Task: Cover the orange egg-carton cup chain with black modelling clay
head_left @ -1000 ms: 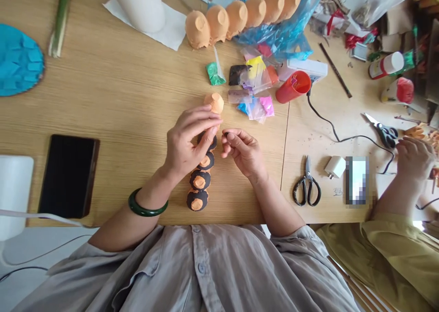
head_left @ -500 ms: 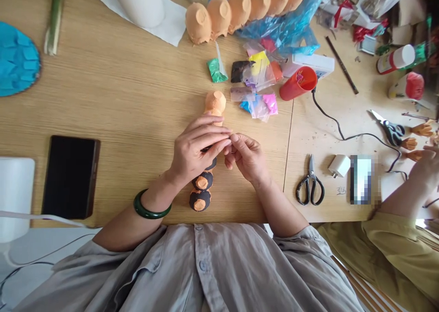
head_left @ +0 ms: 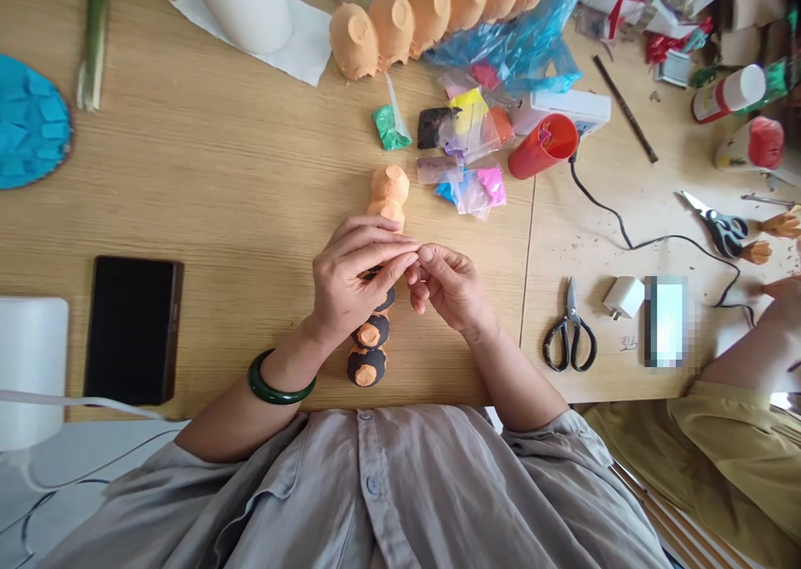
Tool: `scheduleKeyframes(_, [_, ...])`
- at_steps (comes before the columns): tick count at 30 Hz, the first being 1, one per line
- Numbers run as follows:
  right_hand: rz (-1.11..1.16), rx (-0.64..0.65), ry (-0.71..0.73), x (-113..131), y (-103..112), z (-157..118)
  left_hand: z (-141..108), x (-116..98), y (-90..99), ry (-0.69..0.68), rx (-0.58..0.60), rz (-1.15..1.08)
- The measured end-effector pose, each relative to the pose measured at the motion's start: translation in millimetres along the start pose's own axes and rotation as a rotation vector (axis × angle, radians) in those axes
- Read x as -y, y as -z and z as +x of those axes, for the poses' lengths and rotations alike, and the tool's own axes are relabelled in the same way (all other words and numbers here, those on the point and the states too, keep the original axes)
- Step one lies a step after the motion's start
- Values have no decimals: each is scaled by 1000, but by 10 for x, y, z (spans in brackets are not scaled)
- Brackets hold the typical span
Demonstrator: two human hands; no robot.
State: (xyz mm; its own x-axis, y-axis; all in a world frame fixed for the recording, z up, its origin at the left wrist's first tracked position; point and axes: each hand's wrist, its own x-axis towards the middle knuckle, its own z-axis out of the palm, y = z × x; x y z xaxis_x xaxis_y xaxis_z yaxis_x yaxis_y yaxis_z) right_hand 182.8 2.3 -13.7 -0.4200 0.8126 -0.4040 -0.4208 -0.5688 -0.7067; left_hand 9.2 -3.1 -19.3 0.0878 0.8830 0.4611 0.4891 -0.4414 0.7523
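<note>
Left hand (head_left: 354, 277) and right hand (head_left: 451, 287), each grip's fingertips pressed together, contents hidden; orange-and-black, knobbed egg-carton-like strip (head_left: 369, 333) beneath left grip, could dent under palm pressure.

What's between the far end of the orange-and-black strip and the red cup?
From the strip toward the cup, the head view shows a clear packet, a blue packet, then a pink packet.
</note>
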Motion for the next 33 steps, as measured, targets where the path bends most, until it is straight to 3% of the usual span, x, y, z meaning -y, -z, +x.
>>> scheduleKeyframes(5, [35,-4,11,5,25,-5,4,10,17,15,60,-40])
scheduleKeyframes(11, [67,76,-29,11,25,0,10,-1,4,-51,-4,-66])
scheduleKeyframes(16, [46,51,-40,0,18,-1,22,2,8,-9,22,-80])
scheduleKeyframes(20, [41,63,-26,0,11,-4,17,-11,-9,-57,-14,-146])
scheduleKeyframes(26, [70,105,-38,-2,29,3,-7,-10,-39,11,-72,-222])
scheduleKeyframes(33, [100,87,-45,0,44,1,4,23,-8,70,-1,-222])
